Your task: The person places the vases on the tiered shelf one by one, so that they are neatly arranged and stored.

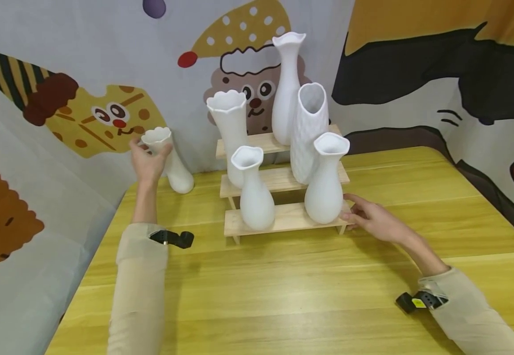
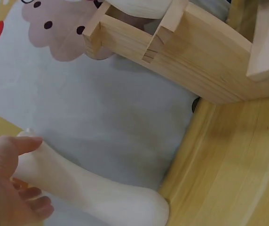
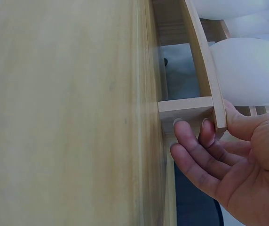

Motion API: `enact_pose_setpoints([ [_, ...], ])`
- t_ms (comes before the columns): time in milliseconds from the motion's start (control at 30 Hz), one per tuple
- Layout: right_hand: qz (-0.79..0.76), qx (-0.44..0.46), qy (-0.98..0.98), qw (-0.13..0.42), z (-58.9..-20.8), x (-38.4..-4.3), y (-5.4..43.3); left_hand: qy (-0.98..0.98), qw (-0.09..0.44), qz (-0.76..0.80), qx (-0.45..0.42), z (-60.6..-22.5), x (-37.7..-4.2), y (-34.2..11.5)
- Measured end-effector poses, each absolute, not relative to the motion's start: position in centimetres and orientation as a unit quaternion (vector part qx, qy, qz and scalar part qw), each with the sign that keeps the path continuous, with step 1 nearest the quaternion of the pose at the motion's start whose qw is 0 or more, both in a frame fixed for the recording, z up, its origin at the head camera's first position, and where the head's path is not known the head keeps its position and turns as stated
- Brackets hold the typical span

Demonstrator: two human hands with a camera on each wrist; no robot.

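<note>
At the table's back left, my left hand point(image 1: 148, 162) grips a white vase point(image 1: 179, 173) near its scalloped rim. The vase leans, its base at the table's back edge; in the left wrist view the thumb point(image 2: 28, 144) lies over its neck. My right hand point(image 1: 378, 222) pinches the right end of the bottom step of a three-tier wooden stand point(image 1: 290, 218). Seen from the right wrist, the thumb is on top of the board point(image 3: 205, 61) and the fingers point(image 3: 195, 155) curl below it. Two small white vases, the left one point(image 1: 257, 202) and the right one point(image 1: 324, 192), stand on that step.
Higher on the stand are a scalloped vase point(image 1: 231, 128), a textured vase point(image 1: 308, 138) with a slanted mouth and a tall slim vase point(image 1: 287, 88). A cartoon-printed cloth point(image 1: 106, 29) hangs behind the wood-grain table point(image 1: 283, 296).
</note>
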State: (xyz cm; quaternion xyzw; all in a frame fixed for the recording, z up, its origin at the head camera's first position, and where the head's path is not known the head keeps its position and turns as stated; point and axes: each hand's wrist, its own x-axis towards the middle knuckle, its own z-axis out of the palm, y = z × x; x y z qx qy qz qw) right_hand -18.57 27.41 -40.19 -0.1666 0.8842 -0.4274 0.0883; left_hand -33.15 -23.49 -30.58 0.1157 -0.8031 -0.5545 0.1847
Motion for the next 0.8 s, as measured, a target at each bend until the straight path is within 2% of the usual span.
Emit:
enact_pose_setpoints([
  [367,-0.418,-0.167,0.889,0.082,-40.2,-18.6,27.4,-0.802,0.181,-0.56,0.104,-31.2,-35.0,-23.3],
  [800,-0.423,-0.167,0.886,0.084,-40.2,-18.6,27.4,-0.779,0.194,-0.581,0.136,-31.1,-34.1,-22.9],
])
